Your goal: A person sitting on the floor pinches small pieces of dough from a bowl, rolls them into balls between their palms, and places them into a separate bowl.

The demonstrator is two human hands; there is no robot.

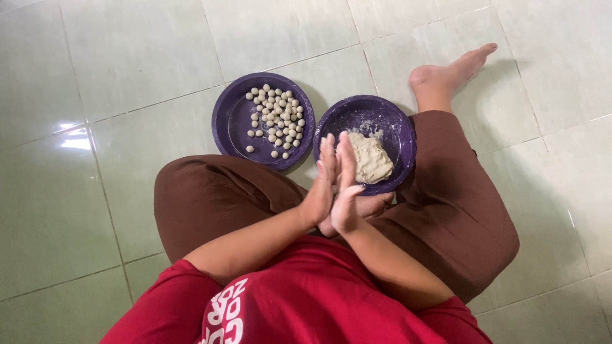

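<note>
On the pale green tiled floor (127, 159), a round purple plastic plate (234, 121) of small pale dough balls (277, 118) sits just beside a purple plastic bowl (395, 127) holding a lump of off-white dough (370, 158), both in front of the crossed legs. The left hand (322, 185) and right hand (347, 185) press flat together, palm to palm, fingers pointing toward the bowl (whatever lies between is hidden). A bare foot (449, 73) rests beyond the bowl.

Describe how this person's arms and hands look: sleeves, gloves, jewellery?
Both forearms are bare from the elbow down. The left hand and right hand wear no gloves, and no rings, watch or bracelets show. Short red sleeves of a T-shirt with white printed lettering end near the bottom edge. Brown trousers cover the legs.
</note>
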